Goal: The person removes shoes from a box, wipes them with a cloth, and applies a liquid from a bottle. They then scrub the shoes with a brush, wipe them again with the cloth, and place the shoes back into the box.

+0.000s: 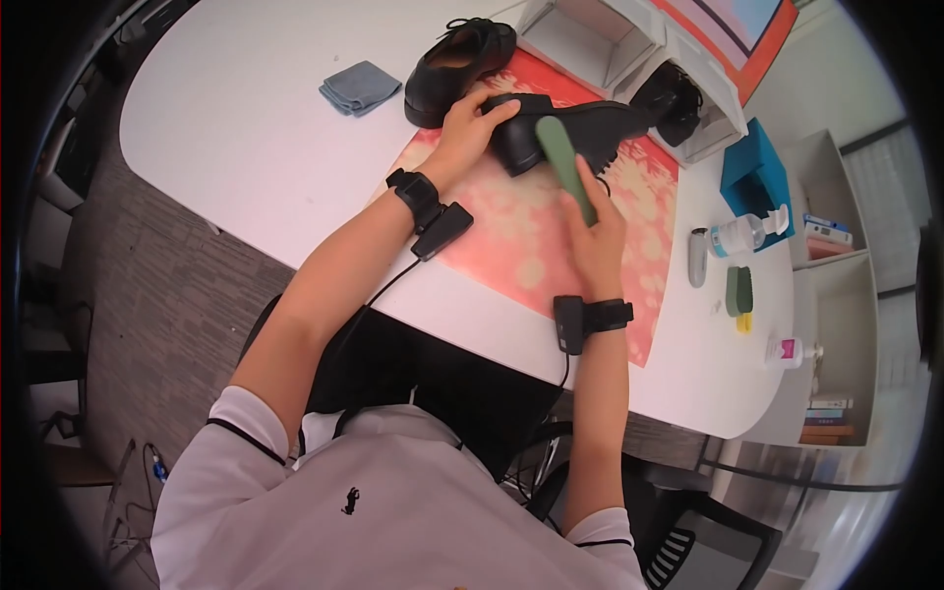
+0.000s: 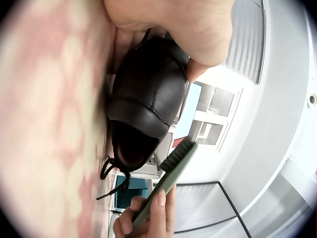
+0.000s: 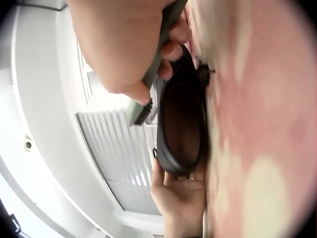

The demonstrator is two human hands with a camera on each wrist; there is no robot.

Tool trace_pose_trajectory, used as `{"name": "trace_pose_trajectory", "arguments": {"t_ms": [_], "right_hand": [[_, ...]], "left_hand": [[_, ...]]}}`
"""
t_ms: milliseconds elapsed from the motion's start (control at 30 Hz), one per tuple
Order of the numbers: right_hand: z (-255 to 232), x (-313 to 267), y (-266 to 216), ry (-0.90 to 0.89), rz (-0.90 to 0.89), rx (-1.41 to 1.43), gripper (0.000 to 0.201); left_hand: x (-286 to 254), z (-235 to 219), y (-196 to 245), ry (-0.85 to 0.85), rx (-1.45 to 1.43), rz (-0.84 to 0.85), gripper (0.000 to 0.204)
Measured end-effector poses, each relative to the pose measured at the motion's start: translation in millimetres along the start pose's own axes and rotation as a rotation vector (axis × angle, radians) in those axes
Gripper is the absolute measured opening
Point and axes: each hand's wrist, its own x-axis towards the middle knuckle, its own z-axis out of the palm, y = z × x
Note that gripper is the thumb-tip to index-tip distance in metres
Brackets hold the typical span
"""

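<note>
A black lace-up shoe (image 1: 580,123) lies on its side on the red and cream patterned mat (image 1: 521,246), its sole turned up toward the head camera. At its heel end my left hand (image 1: 460,143) grips it, thumb on one side and fingers on the other, as the left wrist view of the shoe (image 2: 143,89) shows. My right hand (image 1: 598,241) holds a green-handled brush (image 1: 562,157) by the handle. In the left wrist view the dark bristles (image 2: 177,154) face the shoe, with a gap between them.
Behind my left hand stands a second black shoe (image 1: 454,74), with a folded grey cloth (image 1: 361,88) beside it. White boxes (image 1: 590,44) are at the back, one with a shiny black item (image 1: 678,106). To the right are a teal box (image 1: 752,172), pump bottle (image 1: 737,236) and green brush (image 1: 739,291).
</note>
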Motion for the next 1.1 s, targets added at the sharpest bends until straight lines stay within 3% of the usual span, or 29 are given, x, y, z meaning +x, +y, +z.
{"name": "trace_pose_trajectory", "arguments": {"t_ms": [100,133,233,367,467,567,733,833,933,1033,1100], "right_hand": [[3,4,1,0.100,0.090,-0.005,0.046],[-1,5,1,0.157,0.193,0.010,0.046],[-14,3,42,0.339,0.222,-0.141,0.047],[-20,-1,43,0.372,0.269,-0.016,0.047],[-4,7,16,0.332,0.080,0.147,0.048],[0,3,-5,-0.037,0.171,0.077,0.048],[-7,5,28,0.279,0.185,-0.045,0.046],[-21,-1,40,0.314,0.371,-0.126,0.045],[-20,0,37,0.374,0.242,0.013,0.045],[-4,5,24,0.284,0.056,0.070,0.045],[-2,6,15,0.225,0.128,0.035,0.045]], "left_hand": [[-2,-1,4,-0.004,0.060,0.028,0.038],[-3,-1,5,-0.006,0.086,0.037,0.038],[-2,-2,0,-0.039,0.073,0.038,0.039],[0,-2,-3,-0.013,0.080,0.022,0.039],[0,-3,0,-0.020,0.097,0.014,0.039],[-5,-2,3,-0.037,0.100,0.045,0.039],[-4,-3,3,-0.054,0.123,0.079,0.040],[-3,-2,0,-0.054,0.120,0.101,0.040],[-2,-3,-2,-0.055,0.080,0.056,0.040],[-5,-2,6,-0.039,0.127,0.037,0.041],[-7,-1,10,-0.057,0.069,0.050,0.042]]}}
